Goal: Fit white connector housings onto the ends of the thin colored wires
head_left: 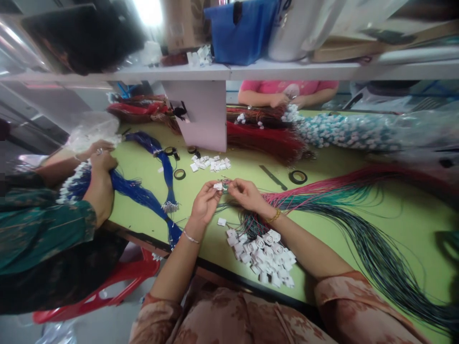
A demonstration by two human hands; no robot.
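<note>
My left hand (205, 203) pinches a small white plastic connector (218, 187) between thumb and fingertips. Close beside it, my right hand (247, 194) is closed on thin wires at the connector's side; how many is too small to tell. Pink, green and dark wires (304, 200) run out to the right from under my right wrist. Below my hands lies a heap of white connectors (267, 255) joined to wires. One loose white connector (221, 222) rests on the green table (211, 239) between my forearms.
More loose white connectors (211, 164) lie behind my hands. Black tape rolls (298, 177) and a flat blade-like strip (272, 177) are nearby. At left, a co-worker's hands (102, 157) handle blue wires (136, 191). A shelf (229, 71) crosses above; another person (287, 93) works opposite.
</note>
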